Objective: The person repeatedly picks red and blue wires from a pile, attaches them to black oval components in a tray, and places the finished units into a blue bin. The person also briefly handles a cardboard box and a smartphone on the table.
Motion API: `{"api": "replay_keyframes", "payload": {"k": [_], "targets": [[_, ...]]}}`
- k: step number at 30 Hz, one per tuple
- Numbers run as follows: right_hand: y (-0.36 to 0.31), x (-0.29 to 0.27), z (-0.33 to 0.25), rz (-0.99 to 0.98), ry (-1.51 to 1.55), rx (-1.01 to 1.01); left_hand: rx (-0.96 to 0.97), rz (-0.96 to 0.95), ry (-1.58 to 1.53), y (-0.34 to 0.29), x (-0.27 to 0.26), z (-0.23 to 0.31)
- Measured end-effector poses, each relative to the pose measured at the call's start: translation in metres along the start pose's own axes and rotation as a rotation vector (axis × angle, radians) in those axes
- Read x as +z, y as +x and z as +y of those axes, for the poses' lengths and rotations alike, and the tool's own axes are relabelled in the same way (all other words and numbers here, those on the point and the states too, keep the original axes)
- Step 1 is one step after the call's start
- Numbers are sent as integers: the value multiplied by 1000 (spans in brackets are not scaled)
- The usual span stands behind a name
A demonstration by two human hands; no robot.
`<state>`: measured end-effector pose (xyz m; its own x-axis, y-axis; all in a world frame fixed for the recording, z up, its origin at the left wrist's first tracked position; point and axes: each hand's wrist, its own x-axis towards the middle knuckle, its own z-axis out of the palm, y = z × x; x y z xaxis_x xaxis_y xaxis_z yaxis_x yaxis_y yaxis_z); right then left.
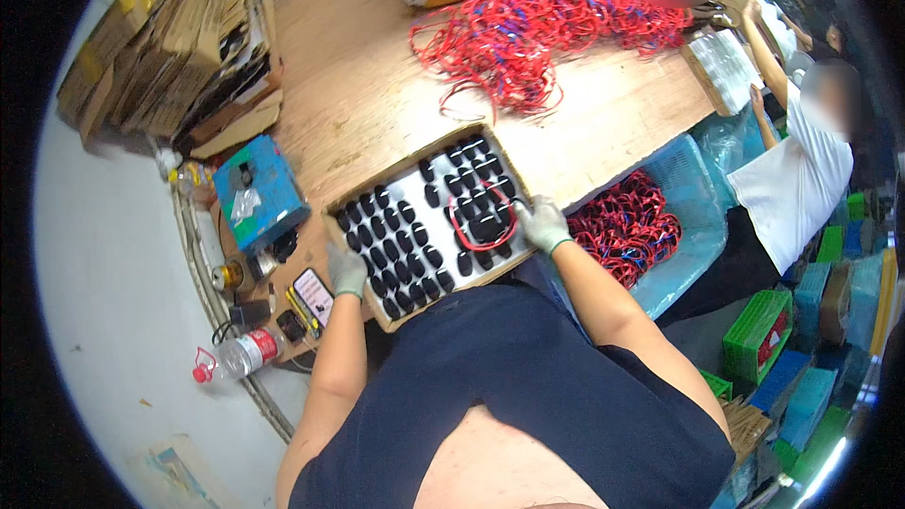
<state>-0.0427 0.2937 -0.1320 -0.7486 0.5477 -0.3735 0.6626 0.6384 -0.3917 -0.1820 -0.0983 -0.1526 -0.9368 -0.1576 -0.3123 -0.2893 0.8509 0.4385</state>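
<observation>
A shallow cardboard tray [429,217] of black cylindrical parts [389,251] lies between two gloved hands, at the near edge of the wooden table [349,66]. The right hand [544,224] clasps the tray's right edge; the left hand [347,270] rests against the opposite edge, how far its fingers close I cannot tell. A red cable loop [483,248] lies over the parts, just beside the right hand
</observation>
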Motion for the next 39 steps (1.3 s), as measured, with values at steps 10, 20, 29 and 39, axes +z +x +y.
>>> {"api": "replay_keyframes", "payload": {"k": [10,20,29,39], "targets": [[19,-1,21,2,89,-25,-60,138,-6,-6,26,17],[14,0,24,102,175,-5,-129,58,117,-2,20,32],[9,-4,20,119,177,-20,-103,24,106,-10,11,35],[9,-3,18,101,210,-11,-121,23,111,-2,12,28]]}}
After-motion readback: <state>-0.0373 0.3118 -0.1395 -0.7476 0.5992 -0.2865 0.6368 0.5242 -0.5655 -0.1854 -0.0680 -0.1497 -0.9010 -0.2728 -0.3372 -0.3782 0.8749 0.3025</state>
